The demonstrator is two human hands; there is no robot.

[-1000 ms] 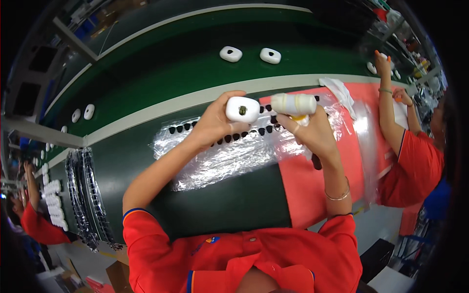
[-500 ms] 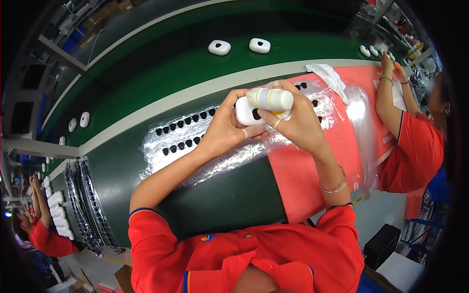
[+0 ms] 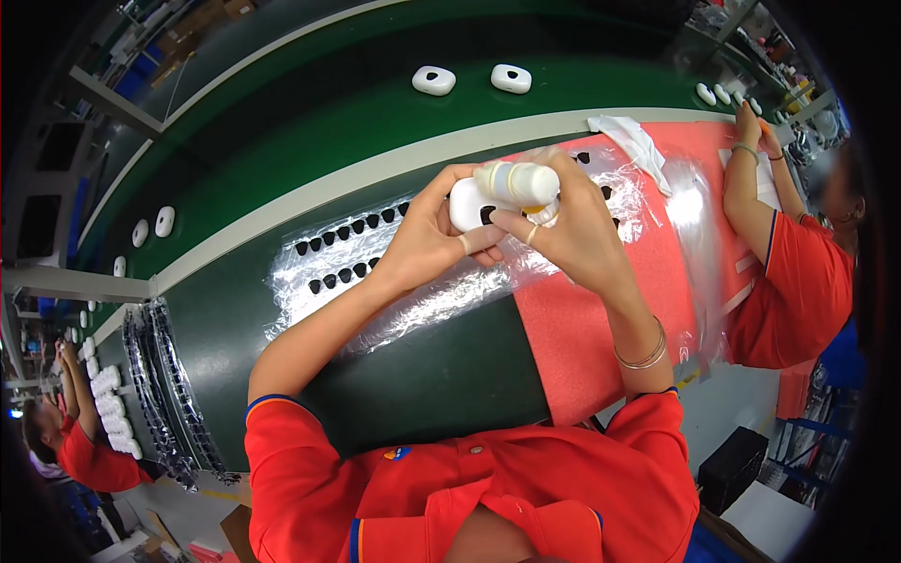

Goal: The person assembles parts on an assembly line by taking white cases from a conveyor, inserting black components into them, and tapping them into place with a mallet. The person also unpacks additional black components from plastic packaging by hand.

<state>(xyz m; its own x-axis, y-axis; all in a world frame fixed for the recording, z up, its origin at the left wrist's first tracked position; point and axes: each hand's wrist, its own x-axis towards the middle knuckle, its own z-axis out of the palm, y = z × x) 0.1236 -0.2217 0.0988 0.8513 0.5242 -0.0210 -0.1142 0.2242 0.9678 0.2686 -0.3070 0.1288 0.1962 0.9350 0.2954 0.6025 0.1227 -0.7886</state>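
My left hand (image 3: 419, 236) is closed around a white rounded plastic case (image 3: 463, 205), steadying it above the bench. Set in the case's face is a small black piece (image 3: 488, 216), and the thumb of my right hand (image 3: 584, 235) presses at its edge. That same right hand also grips a cream-white plastic bottle (image 3: 535, 186), lying across the palm over the case's right side. A bit of yellow shows under the bottle. Pale finger covers sit on some of my fingers. Below the hands, clear plastic film (image 3: 432, 305) carries rows of small black pieces (image 3: 358, 226).
A green conveyor belt (image 3: 310, 131) beyond the bench carries white cases (image 3: 434, 81). A pink mat (image 3: 572, 347) and a white cloth (image 3: 631, 150) lie to the right. Dark strips (image 3: 169, 385) hang at the left. Co-workers in red (image 3: 798, 291) sit at both sides.
The cases on the belt have drifted slightly right and away. The bottle has tilted a little in my right hand, and my right thumb has shifted slightly left on the black piece.
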